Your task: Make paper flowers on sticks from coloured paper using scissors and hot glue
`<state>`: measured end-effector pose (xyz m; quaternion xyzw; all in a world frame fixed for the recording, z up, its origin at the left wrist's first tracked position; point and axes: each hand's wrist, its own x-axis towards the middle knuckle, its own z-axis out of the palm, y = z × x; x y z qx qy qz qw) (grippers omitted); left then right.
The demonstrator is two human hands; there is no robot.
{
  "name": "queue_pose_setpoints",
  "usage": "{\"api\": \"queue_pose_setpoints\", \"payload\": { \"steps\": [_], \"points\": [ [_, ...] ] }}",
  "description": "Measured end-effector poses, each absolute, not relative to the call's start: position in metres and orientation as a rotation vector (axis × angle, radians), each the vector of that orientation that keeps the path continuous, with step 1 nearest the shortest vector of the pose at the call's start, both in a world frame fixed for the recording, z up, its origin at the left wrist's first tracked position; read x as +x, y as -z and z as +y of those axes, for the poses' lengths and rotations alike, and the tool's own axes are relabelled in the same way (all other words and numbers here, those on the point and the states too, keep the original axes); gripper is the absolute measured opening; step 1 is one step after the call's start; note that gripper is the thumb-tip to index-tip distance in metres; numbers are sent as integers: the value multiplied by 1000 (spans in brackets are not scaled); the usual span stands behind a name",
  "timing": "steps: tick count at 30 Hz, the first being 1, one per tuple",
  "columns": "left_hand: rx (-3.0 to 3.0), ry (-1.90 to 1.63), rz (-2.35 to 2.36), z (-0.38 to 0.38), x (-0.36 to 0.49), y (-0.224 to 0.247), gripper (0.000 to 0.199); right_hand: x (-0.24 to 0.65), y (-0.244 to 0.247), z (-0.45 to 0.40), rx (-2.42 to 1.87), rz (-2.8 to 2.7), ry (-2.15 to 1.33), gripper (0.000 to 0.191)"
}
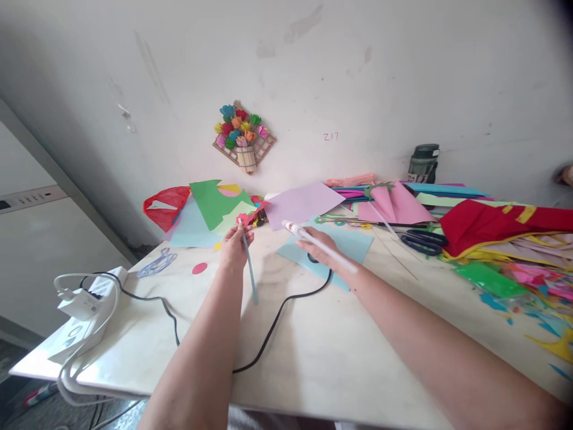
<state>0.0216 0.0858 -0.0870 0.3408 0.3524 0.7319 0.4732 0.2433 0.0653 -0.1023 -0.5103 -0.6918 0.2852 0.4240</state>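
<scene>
Head cam: both hands over the pale surface (277, 394), working w/ a paper flower and what looks like a glue gun. L hand (235, 246) pinching a thin light-blue stem (251, 272) nr its upper end; red flower (244, 218) at the top, just above the fingertips, stem slanting down twd the wearer. Can't tell if lower tip touches the surface. R hand (323, 246) wrapped round a white glue gun (294, 228), nozzle pointing L twd the flower but apart from it; exact finger pos partly hidden. Translucent stick (335, 253) out the back, lying along the wrist side. Black cord (286, 300) drops from under R hand, runs twd the near edge. Lt-blue sheet (358, 243) beneath R hand. L side: red disc (199, 269) flat, coiled blue wire (157, 263) beyond it, white power strip (115, 278) w/ charger (80, 303) nr the corner. Far edge by the wall: green sheet (215, 204), lilac sheet (304, 204), pink paper (403, 204), dk green bottle (423, 165) upright behind the pile. R side: dk-handled scissors (424, 241) next to red cloth (483, 224) w/ yellow trim, green packet (492, 279) nearer, paper scraps (548, 346) around it.
</scene>
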Motion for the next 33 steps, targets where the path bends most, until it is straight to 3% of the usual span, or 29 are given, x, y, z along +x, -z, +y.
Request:
{"api": "queue_pose_setpoints", "payload": {
  "steps": [4, 10, 20, 24, 28, 33],
  "points": [
    [876, -1868, 808, 83, 11, 62, 10, 220, 106, 78, -1334, -2124, -398, 44],
    [968, -1763, 761, 73, 19, 45, 11, 174, 105, 95, -1318, -2338, -83, 39],
    [1079, -1527, 718, 65, 60, 33, 17, 150, 105, 91, -1308, -2286, -8, 27],
    [1100, -1483, 681, 67, 85, 40, 22, 185, 88, 89, -1405, -1811, -364, 27],
    [1118, -1411, 671, 67, 108, 55, 28, 223, 79, 80, -1090, -1277, -893, 35],
    [1184, -1285, 699, 64, 126, 80, 32, 249, 86, 70, -882, -994, -1199, 36]
  ]
}}
